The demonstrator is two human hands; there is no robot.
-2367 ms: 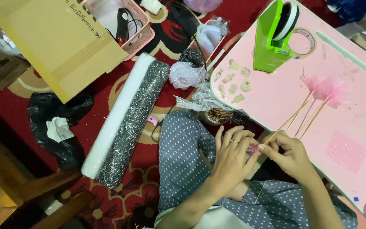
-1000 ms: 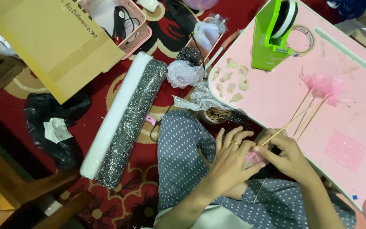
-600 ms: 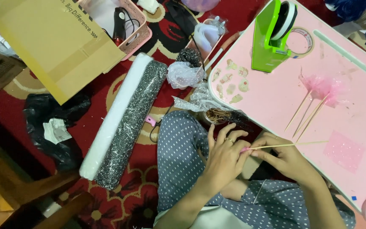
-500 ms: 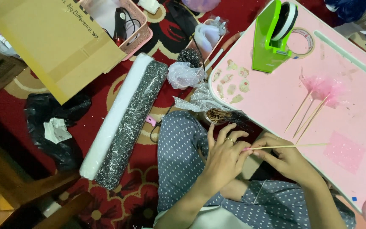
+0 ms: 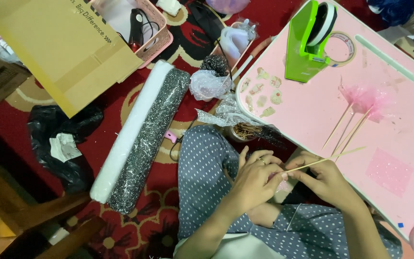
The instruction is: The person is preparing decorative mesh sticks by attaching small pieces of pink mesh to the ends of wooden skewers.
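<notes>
Left hand [image 5: 255,180] pinches the near end of the wooden stick [image 5: 324,159] at centre frame; your right hand [image 5: 327,180] grips it just beside. Since a second ago you have swung the stick from steeply angled to nearly level, tip over the pink tray [image 5: 408,100]. Finished pink flower sticks [image 5: 360,103] lie untouched.
</notes>
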